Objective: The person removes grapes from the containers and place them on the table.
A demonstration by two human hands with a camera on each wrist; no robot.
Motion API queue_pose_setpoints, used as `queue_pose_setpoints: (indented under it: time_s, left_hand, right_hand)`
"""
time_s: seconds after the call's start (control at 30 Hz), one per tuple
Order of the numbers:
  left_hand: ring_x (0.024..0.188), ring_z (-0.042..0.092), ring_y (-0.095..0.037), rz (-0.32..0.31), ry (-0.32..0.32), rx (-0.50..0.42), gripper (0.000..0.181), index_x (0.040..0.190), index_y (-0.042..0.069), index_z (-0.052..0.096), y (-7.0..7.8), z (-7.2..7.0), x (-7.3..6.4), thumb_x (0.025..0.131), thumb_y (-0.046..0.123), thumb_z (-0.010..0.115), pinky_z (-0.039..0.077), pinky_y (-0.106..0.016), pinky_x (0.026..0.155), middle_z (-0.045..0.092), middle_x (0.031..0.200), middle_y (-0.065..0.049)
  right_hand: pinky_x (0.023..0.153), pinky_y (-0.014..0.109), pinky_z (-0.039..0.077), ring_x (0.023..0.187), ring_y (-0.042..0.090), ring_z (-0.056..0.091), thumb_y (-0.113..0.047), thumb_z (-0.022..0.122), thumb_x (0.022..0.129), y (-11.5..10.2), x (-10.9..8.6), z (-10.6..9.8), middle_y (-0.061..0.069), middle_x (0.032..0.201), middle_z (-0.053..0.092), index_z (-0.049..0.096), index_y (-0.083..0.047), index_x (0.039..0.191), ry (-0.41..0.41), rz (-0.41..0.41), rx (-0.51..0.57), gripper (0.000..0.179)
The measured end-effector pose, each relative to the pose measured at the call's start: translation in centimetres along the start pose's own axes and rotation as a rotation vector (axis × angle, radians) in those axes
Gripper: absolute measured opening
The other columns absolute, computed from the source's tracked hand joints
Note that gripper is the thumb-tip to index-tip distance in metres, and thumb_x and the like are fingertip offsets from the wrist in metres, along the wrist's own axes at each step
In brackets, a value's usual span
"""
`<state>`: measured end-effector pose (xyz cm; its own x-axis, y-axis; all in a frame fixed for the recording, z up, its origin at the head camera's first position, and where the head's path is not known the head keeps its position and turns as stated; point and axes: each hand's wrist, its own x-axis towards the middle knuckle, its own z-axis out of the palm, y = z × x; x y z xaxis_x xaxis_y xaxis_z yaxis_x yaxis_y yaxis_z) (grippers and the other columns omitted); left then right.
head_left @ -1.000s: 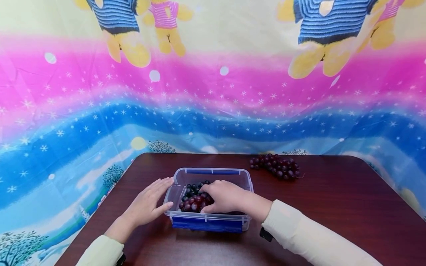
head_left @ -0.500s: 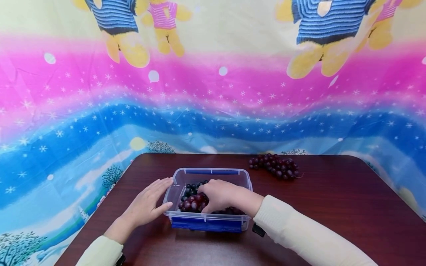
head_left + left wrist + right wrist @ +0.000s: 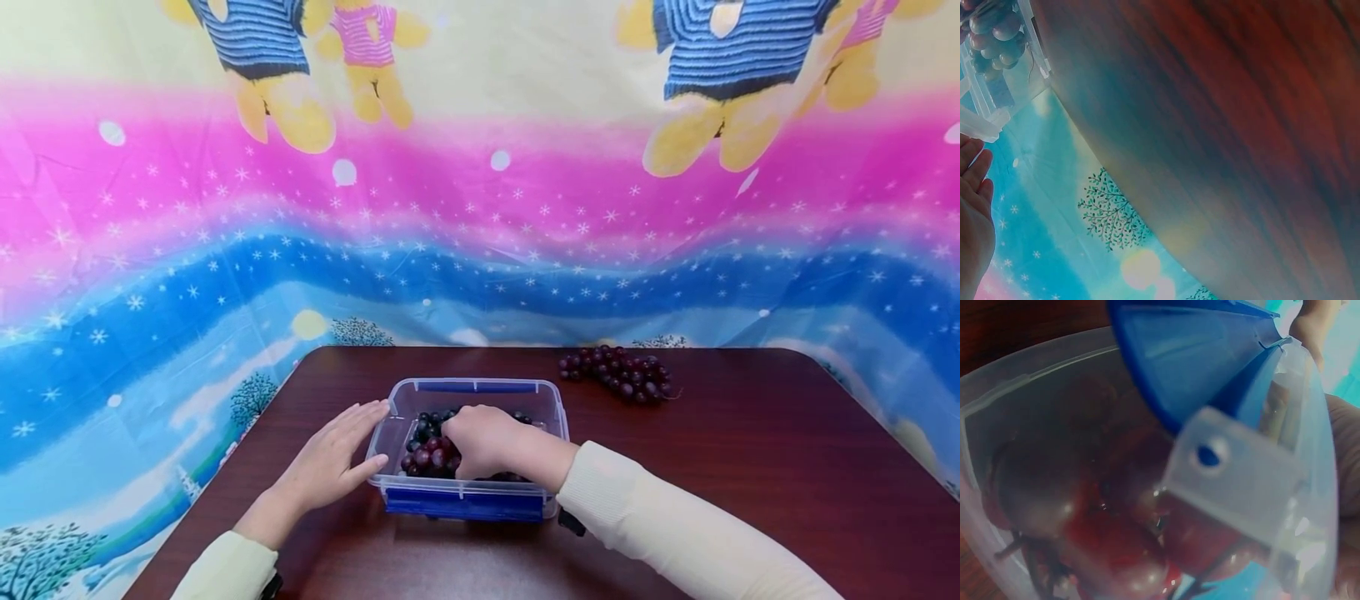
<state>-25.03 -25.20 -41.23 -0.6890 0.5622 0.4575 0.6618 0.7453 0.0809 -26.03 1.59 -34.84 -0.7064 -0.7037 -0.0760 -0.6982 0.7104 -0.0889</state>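
Note:
A clear plastic food container (image 3: 423, 481) with blue latch flaps stands on the table. Inside lie a bunch of red grapes (image 3: 431, 458) and dark, nearly black grapes (image 3: 426, 427). My right hand (image 3: 487, 442) reaches down into the container, its fingers curled over the red grapes and the fingertips hidden. Seen from the right wrist, the red grapes (image 3: 1116, 556) press close behind the clear wall, under a blue latch flap (image 3: 1191, 369). With fingers extended, my left hand (image 3: 330, 458) rests against the container's left end; the left wrist view shows its fingertips (image 3: 982, 165) by the container corner (image 3: 985, 128).
Another bunch of red grapes (image 3: 622, 373) lies near the table's back edge, right of the container. The dark reddish-brown table (image 3: 720, 467) ends at a printed cloth backdrop (image 3: 480, 208) with bears and snowflakes.
My right hand has shifted slightly left and curled more over the red grapes, covering more of them. Dark grapes now show behind its wrist. The left hand stays in place.

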Motion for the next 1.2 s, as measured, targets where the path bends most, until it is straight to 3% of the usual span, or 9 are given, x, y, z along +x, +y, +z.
queue_pose_setpoints:
  time_s: [0.13, 0.3, 0.53, 0.7, 0.93, 1.1, 1.2]
  left_hand:
    - [0.134, 0.042, -0.029, -0.002, 0.004, 0.004, 0.068, 0.143, 0.003, 0.047, 0.0, 0.0, 0.0, 0.086, 0.031, 0.070, 0.013, -0.028, 0.116, 0.047, 0.145, -0.012]
    - [0.135, 0.041, -0.028, -0.012, -0.001, 0.001, 0.067, 0.144, 0.004, 0.047, 0.0, 0.1, -0.1, 0.087, 0.034, 0.069, 0.012, -0.027, 0.116, 0.046, 0.146, -0.010]
    - [0.135, 0.042, -0.028, -0.002, 0.007, 0.008, 0.067, 0.143, 0.003, 0.047, -0.1, 0.2, 0.0, 0.086, 0.032, 0.070, 0.031, -0.049, 0.110, 0.047, 0.146, -0.011]
    - [0.135, 0.041, -0.028, -0.009, 0.005, -0.002, 0.067, 0.143, 0.004, 0.047, -0.1, 0.2, 0.0, 0.086, 0.031, 0.070, 0.018, -0.033, 0.116, 0.047, 0.146, -0.011]
    - [0.135, 0.041, -0.028, -0.008, 0.008, -0.003, 0.068, 0.144, 0.003, 0.047, 0.0, 0.2, 0.0, 0.086, 0.030, 0.070, 0.023, -0.039, 0.115, 0.046, 0.146, -0.010]
    - [0.134, 0.041, -0.030, 0.006, 0.015, -0.016, 0.067, 0.143, 0.001, 0.047, -0.1, 0.2, 0.0, 0.086, 0.028, 0.071, 0.005, -0.021, 0.115, 0.047, 0.146, -0.012]
    - [0.134, 0.042, -0.031, 0.016, 0.023, -0.017, 0.067, 0.142, 0.000, 0.047, -0.2, 0.3, -0.1, 0.085, 0.028, 0.071, 0.003, -0.018, 0.114, 0.047, 0.145, -0.013]
  right_hand:
    - [0.057, 0.027, 0.042, 0.064, 0.011, 0.049, -0.025, 0.080, 0.077, -0.1, 0.0, -0.2, -0.008, 0.069, 0.052, 0.068, -0.014, 0.093, 0.001, -0.003, 0.019, 0.022]
    - [0.054, 0.026, 0.038, 0.061, 0.011, 0.045, -0.019, 0.078, 0.077, -0.1, -0.1, -0.2, -0.007, 0.065, 0.051, 0.070, -0.015, 0.096, 0.000, -0.020, 0.035, 0.021]
    - [0.056, 0.025, 0.041, 0.062, 0.010, 0.049, -0.014, 0.076, 0.079, -0.1, -0.3, -0.3, -0.008, 0.070, 0.056, 0.071, -0.014, 0.107, 0.001, -0.049, 0.055, 0.028]
    - [0.060, 0.025, 0.046, 0.065, 0.008, 0.053, -0.013, 0.075, 0.079, -0.1, -0.5, -0.5, -0.007, 0.075, 0.061, 0.071, -0.015, 0.108, 0.029, -0.074, 0.050, 0.030]
    - [0.065, 0.028, 0.050, 0.074, 0.011, 0.057, -0.012, 0.073, 0.081, 0.0, -1.3, -0.7, -0.002, 0.084, 0.064, 0.069, -0.014, 0.112, 0.149, -0.070, -0.010, 0.032]
    - [0.067, 0.029, 0.054, 0.076, 0.015, 0.059, -0.012, 0.073, 0.082, 0.2, -1.8, -0.8, 0.003, 0.090, 0.064, 0.067, -0.011, 0.118, 0.250, -0.041, -0.046, 0.036]
    - [0.067, 0.030, 0.055, 0.072, 0.016, 0.059, -0.012, 0.072, 0.083, 0.2, -2.1, -0.8, 0.007, 0.093, 0.064, 0.065, -0.010, 0.121, 0.303, -0.018, -0.062, 0.038]
